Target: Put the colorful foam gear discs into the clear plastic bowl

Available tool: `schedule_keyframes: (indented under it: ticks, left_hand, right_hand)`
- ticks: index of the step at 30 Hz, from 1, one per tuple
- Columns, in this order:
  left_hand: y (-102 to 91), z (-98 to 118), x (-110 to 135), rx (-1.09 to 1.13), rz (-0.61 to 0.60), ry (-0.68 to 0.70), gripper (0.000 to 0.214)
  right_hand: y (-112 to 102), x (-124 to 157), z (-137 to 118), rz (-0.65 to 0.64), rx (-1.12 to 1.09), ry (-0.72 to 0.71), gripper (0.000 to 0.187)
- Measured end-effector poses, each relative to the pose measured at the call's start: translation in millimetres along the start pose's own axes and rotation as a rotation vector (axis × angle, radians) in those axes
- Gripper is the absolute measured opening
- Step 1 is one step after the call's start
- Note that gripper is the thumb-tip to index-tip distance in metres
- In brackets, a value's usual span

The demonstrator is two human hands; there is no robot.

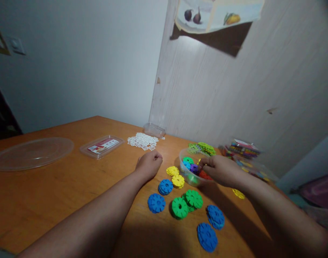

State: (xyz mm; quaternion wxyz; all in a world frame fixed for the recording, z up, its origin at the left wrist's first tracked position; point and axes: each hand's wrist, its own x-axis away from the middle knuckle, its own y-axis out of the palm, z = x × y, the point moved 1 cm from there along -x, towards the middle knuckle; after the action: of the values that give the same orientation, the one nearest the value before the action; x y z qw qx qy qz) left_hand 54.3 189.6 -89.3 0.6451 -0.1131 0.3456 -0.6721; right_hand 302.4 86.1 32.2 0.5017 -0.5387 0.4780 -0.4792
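Note:
My right hand (219,167) reaches over the rim into a clear plastic bowl (183,179). Its fingers are pinched together beside a purple notched disc (194,168); whether a disc is between them is hidden. Green, light blue and red discs (204,175) lie in the bowl too. My left hand (150,165) rests on the table as a loose fist, with nothing seen in it. Near it are yellow discs (177,181) and stacks of blue discs (165,186). Stacked green discs (180,208) and more blue stacks (207,237) sit closer to me.
White lattice pieces (143,141) are heaped by a clear container (154,130) at the back. Two clear lids, one oval (32,154) and one labelled (101,146), lie left. Light green pieces (207,148) and colourful packets (243,148) stand behind the bowl, along the wall.

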Motion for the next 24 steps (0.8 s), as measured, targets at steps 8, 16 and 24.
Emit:
schedule_keyframes:
  ticks: [8,16,24]
  left_hand:
    - [-0.9,1,1,-0.008,-0.004,-0.008,0.015]
    - [1.7,-3,-1,-0.002,-0.004,0.011,0.015]
    - [0.0,0,0,-0.018,-0.003,0.001,0.015]
  right_hand:
    - [1,61,-14,-0.050,-0.359,-0.240,0.019]
    - [20,73,-35,-0.133,-0.246,-0.178,0.028]
    - [24,70,-46,-0.101,-0.223,-0.173,0.020]
